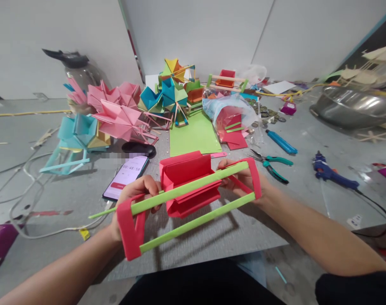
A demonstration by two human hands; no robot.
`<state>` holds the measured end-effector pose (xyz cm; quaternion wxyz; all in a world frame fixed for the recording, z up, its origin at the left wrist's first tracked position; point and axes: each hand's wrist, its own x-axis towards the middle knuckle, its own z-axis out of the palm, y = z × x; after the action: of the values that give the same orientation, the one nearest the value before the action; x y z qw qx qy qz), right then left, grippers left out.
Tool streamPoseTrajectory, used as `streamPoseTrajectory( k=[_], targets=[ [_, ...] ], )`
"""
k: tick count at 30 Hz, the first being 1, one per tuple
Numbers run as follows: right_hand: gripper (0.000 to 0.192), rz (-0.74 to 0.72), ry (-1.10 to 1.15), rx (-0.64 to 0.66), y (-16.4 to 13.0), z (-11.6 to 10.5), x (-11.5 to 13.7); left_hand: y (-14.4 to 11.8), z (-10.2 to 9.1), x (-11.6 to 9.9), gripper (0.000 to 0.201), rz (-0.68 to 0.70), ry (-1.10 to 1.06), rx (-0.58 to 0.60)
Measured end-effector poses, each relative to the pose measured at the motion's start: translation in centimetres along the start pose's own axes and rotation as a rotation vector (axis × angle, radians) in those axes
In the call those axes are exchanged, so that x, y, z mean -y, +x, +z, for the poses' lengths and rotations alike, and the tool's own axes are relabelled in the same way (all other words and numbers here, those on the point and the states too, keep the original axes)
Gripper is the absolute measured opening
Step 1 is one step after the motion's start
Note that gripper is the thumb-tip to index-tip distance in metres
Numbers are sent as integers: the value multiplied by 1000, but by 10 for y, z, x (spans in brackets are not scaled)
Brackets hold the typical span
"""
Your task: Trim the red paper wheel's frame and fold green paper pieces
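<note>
A red and green paper wheel model point(193, 163) is held up over the table's near edge, between both my hands. Its folded red paper wheel sits within a frame of green strips point(196, 220) and red triangular end pieces point(128, 231). My left hand point(137, 189) is closed by the wheel's left side, thumb and fingers pinching near a thin green stick point(102, 213) that juts out past the left end piece. Reaching through the right end, my right hand point(235, 189) grips by the wheel's right side, its fingers partly behind the green strip.
Finished paper wheels in pink point(119, 120), light blue point(78, 131) and other colours crowd the back left. A phone point(126, 176) shows a timer. Green paper sheets point(193, 135), pliers point(275, 163), a blue cutter point(282, 142), a glue gun point(334, 173) and a metal bowl point(351, 108) lie around.
</note>
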<state>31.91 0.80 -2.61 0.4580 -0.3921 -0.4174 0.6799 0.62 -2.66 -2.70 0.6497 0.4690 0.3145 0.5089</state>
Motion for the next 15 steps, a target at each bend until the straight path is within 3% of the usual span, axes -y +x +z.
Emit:
streamPoseTrajectory(
  k=[3, 15],
  targets=[
    [17, 109, 86, 8, 1, -2, -3, 0, 0, 1, 39, -1, 21, -3],
    [19, 101, 83, -6, 4, -5, -6, 4, 4, -4, 36, -23, -49, 15]
  ],
)
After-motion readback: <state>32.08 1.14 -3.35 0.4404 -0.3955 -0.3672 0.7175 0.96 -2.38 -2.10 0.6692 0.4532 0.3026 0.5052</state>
